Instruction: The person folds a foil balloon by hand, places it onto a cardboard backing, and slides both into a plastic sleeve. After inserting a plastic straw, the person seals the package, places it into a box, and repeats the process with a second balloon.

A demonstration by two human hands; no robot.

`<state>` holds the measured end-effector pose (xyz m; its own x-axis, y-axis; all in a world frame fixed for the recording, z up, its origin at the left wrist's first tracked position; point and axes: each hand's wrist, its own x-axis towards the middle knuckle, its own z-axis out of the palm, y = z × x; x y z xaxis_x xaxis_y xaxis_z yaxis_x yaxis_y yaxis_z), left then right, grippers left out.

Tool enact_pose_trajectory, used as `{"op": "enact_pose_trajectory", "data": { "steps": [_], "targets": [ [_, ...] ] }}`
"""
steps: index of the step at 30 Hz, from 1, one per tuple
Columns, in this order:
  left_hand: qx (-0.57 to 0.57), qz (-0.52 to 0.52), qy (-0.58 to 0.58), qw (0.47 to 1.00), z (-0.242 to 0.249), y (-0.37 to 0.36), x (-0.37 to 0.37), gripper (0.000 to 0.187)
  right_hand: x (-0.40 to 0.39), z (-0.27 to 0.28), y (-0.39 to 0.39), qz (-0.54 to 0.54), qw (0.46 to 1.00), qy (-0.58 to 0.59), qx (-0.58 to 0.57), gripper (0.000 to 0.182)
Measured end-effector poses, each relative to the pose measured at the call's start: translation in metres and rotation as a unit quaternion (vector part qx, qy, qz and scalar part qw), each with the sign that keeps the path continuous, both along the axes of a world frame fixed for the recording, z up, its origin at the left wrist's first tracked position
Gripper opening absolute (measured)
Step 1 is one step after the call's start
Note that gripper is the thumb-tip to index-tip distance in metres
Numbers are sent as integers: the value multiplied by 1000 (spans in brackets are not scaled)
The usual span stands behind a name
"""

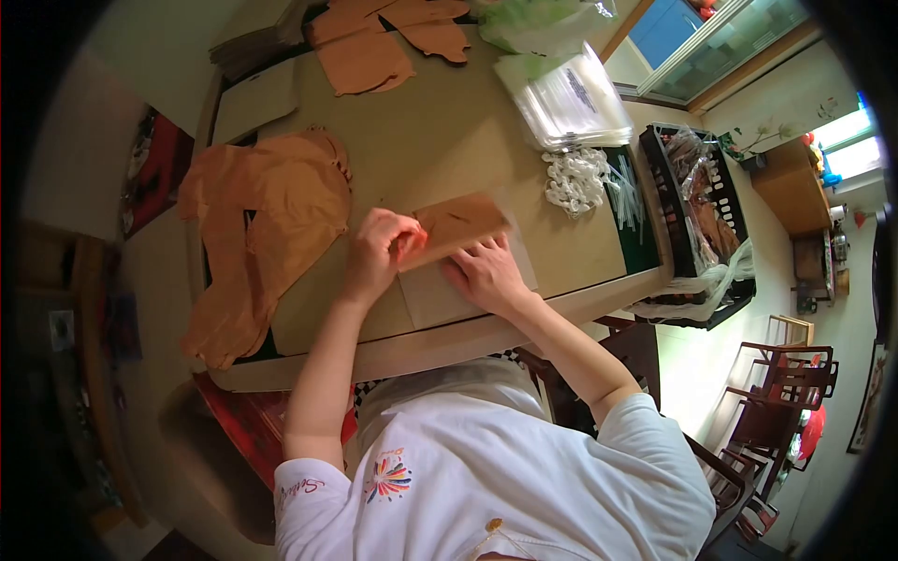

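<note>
On the table in front of me lies a folded tan fabric piece (463, 224), slightly blurred, with a dark mark on its upper face. My left hand (379, 252) is closed in a pinch at its left end, where a bit of orange-red shows by the fingers. My right hand (488, 273) rests at its near edge, fingers spread and pointing away from me. Beneath both is a pale flat sheet (430, 299), whose material I cannot make out. A heap of tan thin-knit garments (290, 196) spreads to the left, its lower part hanging near the table's corner.
More tan garments (365, 56) lie at the far side, near a grey card (254, 98). To the right are stacked clear plastic bags (571, 98), a pile of white plastic pieces (575, 182) and clear strips (625, 192). A black crate (697, 206) stands beyond the table's right edge.
</note>
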<state>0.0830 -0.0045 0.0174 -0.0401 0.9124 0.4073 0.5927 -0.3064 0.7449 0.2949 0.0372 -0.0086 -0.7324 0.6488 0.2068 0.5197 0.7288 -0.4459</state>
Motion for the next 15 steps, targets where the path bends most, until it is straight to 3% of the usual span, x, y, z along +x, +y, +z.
{"op": "enact_pose_trajectory", "data": {
  "steps": [1, 4, 7, 8, 9, 11, 12, 15],
  "targets": [
    [12, 8, 32, 999, -6, -4, 3, 18, 0, 0, 0, 6, 999, 14, -40, 40],
    [41, 27, 101, 994, -18, -10, 9, 17, 1, -2, -2, -10, 999, 39, 27, 40],
    [41, 32, 127, 991, -20, -13, 12, 15, 4, 10, -2, -31, 996, 19, -87, 40],
    [34, 33, 136, 990, -19, -14, 13, 13, 7, 12, 2, -76, 961, 121, -238, 39],
    [26, 32, 145, 989, -19, -16, 13, 12, 17, 14, 8, -119, 890, 217, -383, 39],
    [27, 32, 157, 987, -19, -17, 11, 12, 51, 19, 23, -154, 866, 234, -414, 37],
    [29, 30, 161, 986, -20, -17, 12, 12, 68, 21, 32, -148, 928, 158, -302, 36],
    [58, 45, 156, 985, -27, -13, 13, 20, 34, 74, 50, -127, 985, 118, -17, 32]
  ]
}}
